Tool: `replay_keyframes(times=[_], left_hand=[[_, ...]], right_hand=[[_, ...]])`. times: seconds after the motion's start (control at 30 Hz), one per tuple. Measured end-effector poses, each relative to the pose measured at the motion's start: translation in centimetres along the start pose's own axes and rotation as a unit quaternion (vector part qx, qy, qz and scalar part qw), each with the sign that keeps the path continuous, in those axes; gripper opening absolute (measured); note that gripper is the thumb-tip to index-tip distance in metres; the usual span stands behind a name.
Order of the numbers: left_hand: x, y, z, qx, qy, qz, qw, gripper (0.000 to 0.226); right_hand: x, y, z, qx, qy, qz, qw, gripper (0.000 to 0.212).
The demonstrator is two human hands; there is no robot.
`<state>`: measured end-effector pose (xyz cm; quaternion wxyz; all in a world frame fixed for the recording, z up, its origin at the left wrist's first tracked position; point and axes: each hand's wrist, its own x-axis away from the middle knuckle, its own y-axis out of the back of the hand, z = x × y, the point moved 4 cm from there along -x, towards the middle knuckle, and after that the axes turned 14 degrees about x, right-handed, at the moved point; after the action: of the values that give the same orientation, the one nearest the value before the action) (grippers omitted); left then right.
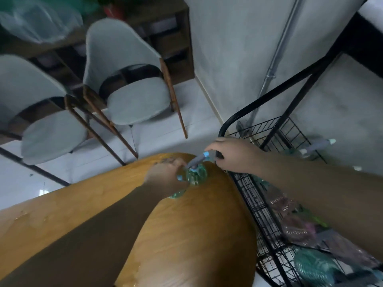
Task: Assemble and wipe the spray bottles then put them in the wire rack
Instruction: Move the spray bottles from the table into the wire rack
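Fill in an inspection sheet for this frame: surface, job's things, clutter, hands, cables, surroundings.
Surface: wooden table, wet patches near its edge.
Job's things: green spray bottle on the table; more bottles in the wire rack.
Clutter: nothing seen.
Hands: left hand holds the bottle; right hand grips the rack's black frame.
Cables: nothing seen; a metal conduit runs up the wall.
Surroundings: two grey chairs, dark shelving behind.
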<state>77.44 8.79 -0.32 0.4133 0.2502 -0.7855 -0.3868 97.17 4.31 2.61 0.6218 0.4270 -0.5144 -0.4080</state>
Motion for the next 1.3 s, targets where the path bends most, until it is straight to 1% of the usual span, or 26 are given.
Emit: replay_keyframes(times=[0.07,0.1,0.17,0.23,0.3,0.33,0.4,0.43,0.57,0.73,0.83,0.9,1.0,1.13,1.3], left_hand=[[0.0,-0.8,1.8,-0.003,0.016,0.008,1.0,0.059],[-0.1,-1.1,2.7,-0.001,0.025,0.009,1.0,0.057],[-0.3,-1.9,4.2,0.023,0.042,0.003,0.999,0.046],[-0.3,-2.3,5.2,0.041,0.057,-0.006,0.998,0.034],[-0.3,-2.5,5.8,0.052,0.069,-0.008,0.996,0.026],[-0.3,-2.4,5.9,0.055,0.073,-0.006,0.996,0.025],[-0.2,-2.3,5.8,0.065,0.073,-0.002,0.995,0.025],[-0.1,-2.2,5.8,0.074,0.071,-0.003,0.995,0.025],[0.7,-1.0,4.3,0.094,0.047,-0.01,0.994,0.024],[2.0,2.1,0.4,0.09,0.004,0.006,0.996,0.026],[2.9,4.4,-2.4,0.093,-0.028,-0.004,0.995,0.02],[3.3,6.0,-4.6,0.09,-0.053,-0.012,0.994,0.022],[3.4,7.7,-7.5,0.07,-0.077,-0.021,0.994,0.026],[2.5,9.1,-12.0,0.059,-0.117,-0.038,0.991,0.022],[0.0,8.4,-16.1,0.079,-0.137,-0.048,0.986,0.019]], right_hand=[[-1.4,-0.7,1.5,0.008,0.013,0.009,1.0,0.043],[-2.0,-1.0,2.2,0.013,0.019,0.013,1.0,0.046],[-2.9,-1.9,3.3,0.022,0.025,0.028,0.999,0.048],[-3.4,-2.6,4.2,0.041,0.027,0.046,0.998,0.044],[-4.0,-2.9,4.8,0.062,0.024,0.085,0.994,0.03],[-4.4,-3.0,5.0,0.066,0.011,0.116,0.991,0.028],[-4.7,-3.4,5.0,0.071,-0.009,0.162,0.984,0.033],[-4.6,-3.5,4.8,0.068,-0.014,0.159,0.985,0.032],[-2.5,-2.4,3.3,0.013,-0.025,0.065,0.997,0.025],[1.2,2.6,1.5,0.024,0.003,0.007,1.0,0.017],[3.8,5.9,0.0,0.025,-0.005,-0.006,1.0,0.013],[5.5,8.1,-1.0,0.024,-0.014,-0.013,1.0,0.012],[7.5,10.6,-2.7,0.018,-0.029,-0.02,0.999,0.029],[9.6,12.3,-6.0,0.013,-0.06,-0.036,0.997,0.016],[10.8,12.9,-9.6,0.016,-0.082,-0.04,0.996,0.015]])
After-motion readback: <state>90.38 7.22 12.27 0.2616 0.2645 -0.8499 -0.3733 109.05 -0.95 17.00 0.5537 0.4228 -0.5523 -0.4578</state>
